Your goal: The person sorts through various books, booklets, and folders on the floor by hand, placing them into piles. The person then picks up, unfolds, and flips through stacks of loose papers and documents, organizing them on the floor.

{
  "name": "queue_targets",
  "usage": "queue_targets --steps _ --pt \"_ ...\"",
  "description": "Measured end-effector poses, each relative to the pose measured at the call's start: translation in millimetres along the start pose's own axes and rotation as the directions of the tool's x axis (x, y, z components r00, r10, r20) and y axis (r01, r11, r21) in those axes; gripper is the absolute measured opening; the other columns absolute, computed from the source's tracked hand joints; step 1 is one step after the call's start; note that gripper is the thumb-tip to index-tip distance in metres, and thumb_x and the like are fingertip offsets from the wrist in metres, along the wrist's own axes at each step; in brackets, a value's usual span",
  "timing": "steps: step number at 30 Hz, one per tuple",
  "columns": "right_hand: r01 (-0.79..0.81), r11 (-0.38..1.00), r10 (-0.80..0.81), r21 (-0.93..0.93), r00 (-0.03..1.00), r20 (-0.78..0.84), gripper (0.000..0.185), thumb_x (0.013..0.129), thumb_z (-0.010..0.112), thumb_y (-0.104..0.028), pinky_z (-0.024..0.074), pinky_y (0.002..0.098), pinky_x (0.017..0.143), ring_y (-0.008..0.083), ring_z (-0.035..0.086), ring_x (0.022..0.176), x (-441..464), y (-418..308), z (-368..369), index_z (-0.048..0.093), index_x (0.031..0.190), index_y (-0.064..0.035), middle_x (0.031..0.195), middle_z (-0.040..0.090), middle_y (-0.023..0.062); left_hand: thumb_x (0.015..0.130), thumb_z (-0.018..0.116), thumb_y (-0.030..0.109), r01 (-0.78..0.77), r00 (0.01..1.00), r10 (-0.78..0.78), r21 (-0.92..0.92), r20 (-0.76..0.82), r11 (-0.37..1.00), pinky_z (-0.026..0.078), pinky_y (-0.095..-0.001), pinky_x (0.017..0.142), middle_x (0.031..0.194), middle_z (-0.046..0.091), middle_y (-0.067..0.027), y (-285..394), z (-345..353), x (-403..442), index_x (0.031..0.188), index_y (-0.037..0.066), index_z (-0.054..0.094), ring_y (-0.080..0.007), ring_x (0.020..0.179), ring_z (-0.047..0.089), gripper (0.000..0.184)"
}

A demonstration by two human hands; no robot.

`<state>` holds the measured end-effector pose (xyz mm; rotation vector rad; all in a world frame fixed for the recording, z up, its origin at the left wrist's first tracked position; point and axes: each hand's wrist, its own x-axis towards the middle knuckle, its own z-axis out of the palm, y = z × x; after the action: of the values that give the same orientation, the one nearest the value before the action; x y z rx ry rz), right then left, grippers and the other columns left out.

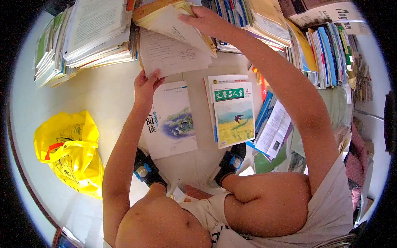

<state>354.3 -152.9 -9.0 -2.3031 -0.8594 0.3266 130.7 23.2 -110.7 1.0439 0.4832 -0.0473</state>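
Observation:
My left hand (pixel 147 84) pinches the lower left corner of a stack of papers (pixel 173 51), thumb on top. My right hand (pixel 202 20) grips the upper right side of the same stack, where some yellowed sheets fold back over a page with handwriting. Below my left hand a white book (pixel 171 124) with a blue landscape picture lies on the floor, partly covered by my forearm. To its right is a magazine (pixel 234 118) with a green title band and a bird over a yellow field, resting on other booklets.
Piles of books and papers (pixel 97 37) line the far side, continuing to upright books (pixel 328 53) at the right. A yellow bag (pixel 70 153) sits at left. Loose leaflets (pixel 273 130) lie right of the magazine. My feet in dark sandals (pixel 144 167) flank the near floor.

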Motion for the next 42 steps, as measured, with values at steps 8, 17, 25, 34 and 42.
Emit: queue_targets --steps 8,17,25,34,42 --pt "0.036 0.999 -0.036 0.033 0.999 0.004 0.061 0.091 0.055 -0.059 0.0521 0.0458 0.078 0.0378 0.067 0.087 -2.2 3.2 3.3 0.060 0.105 0.0002 0.091 0.068 0.0231 0.096 0.063 0.019 0.031 0.998 -0.030 0.010 -0.058 0.999 0.056 -0.0300 0.082 0.106 0.066 -0.0100 -4.3 -0.8 -6.0 0.118 -0.001 0.055 -0.0191 0.094 0.067 0.030" --pt "0.070 0.996 -0.070 -0.054 0.997 -0.008 0.053 0.095 0.054 -0.051 0.0494 0.0424 0.071 0.0303 0.062 0.078 -11.0 -16.9 3.3 0.062 0.105 0.0005 0.084 0.065 0.0193 0.096 0.063 0.020 0.110 0.980 -0.123 -0.088 -0.157 0.990 0.055 -0.0330 0.084 0.104 0.064 -0.0111 -17.9 -4.8 -12.2 0.116 0.002 0.048 -0.0215 0.093 0.066 0.031" --pt "0.192 0.975 -0.192 -0.110 0.981 0.016 0.045 0.098 0.055 -0.044 0.0460 0.0388 0.059 0.0231 0.056 0.059 -29.1 -43.6 12.4 0.062 0.100 0.0008 0.067 0.058 0.0145 0.093 0.064 0.011 0.022 0.999 -0.018 -0.089 0.046 0.996 0.053 -0.0407 0.095 0.121 0.058 -0.0153 -14.8 16.9 -23.5 0.128 0.005 0.041 -0.0290 0.111 0.062 0.043" --pt "0.212 0.972 -0.213 -0.102 0.977 0.005 0.045 0.099 0.054 -0.041 0.0438 0.0387 0.055 0.0252 0.052 0.053 -30.1 -37.4 31.1 0.060 0.092 0.0022 0.062 0.054 0.0155 0.098 0.059 0.020 0.028 0.999 -0.029 -0.128 -0.012 0.991 0.056 -0.0404 0.092 0.115 0.063 -0.0173 -16.1 19.3 -6.9 0.126 -0.003 0.047 -0.0287 0.104 0.066 0.038" --pt "0.087 0.992 -0.080 -0.089 0.994 0.077 0.055 0.096 0.050 -0.054 0.0504 0.0479 0.066 0.0384 0.064 0.070 -35.1 -42.7 29.0 0.063 0.088 -0.0012 0.074 0.064 0.0218 0.102 0.047 0.033 0.047 0.993 -0.088 -0.416 -0.078 0.908 0.058 -0.0439 0.087 0.106 0.065 -0.0201 -12.8 11.8 -2.0 0.120 -0.004 0.049 -0.0338 0.095 0.067 0.041"
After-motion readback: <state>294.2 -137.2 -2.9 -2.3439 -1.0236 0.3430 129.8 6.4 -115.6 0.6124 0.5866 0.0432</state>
